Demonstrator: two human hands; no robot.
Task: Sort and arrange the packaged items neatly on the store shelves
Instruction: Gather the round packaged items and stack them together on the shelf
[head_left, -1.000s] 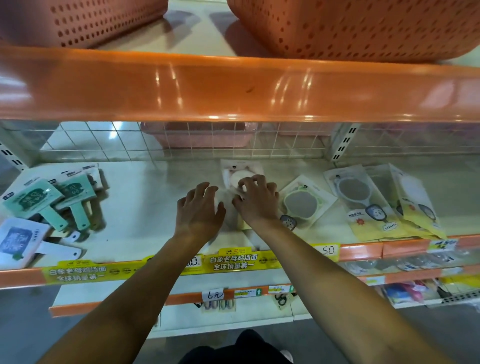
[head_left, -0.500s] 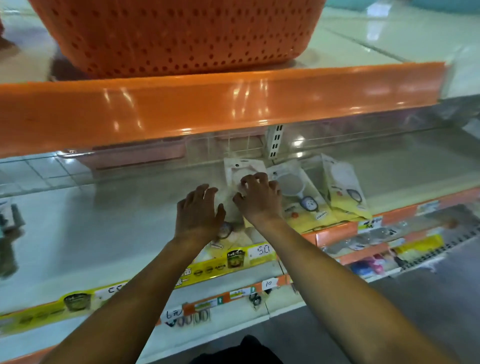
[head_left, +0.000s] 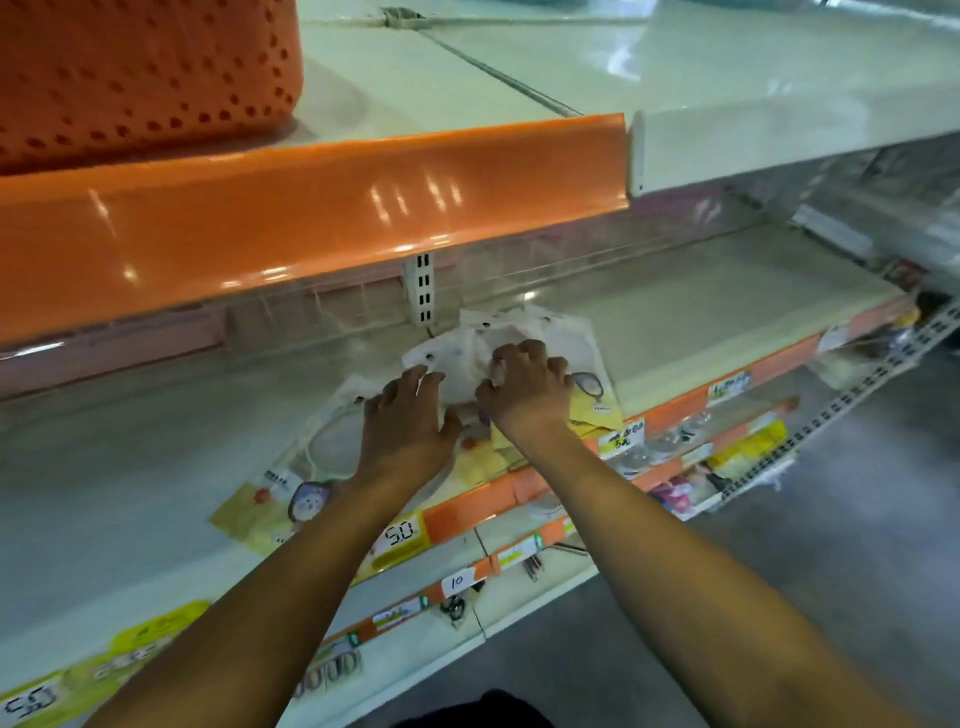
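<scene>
Packets (head_left: 524, 338), overlapped on the shelf (head_left: 727, 291) above a tag (head_left: 401, 531) marked "5.0", long axes running front to back, are pressed by the flat left hand (head_left: 408, 421) and clawed by the curled right hand (head_left: 524, 387).

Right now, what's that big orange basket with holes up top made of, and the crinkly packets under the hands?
The orange perforated basket looks like moulded plastic, matte: even rows of punched holes, uniform colour. The flat clear-and-yellow packets under the left hand and right hand seem thin glossy plastic film over printed card; contents show through, though blur leaves it uncertain.
</scene>
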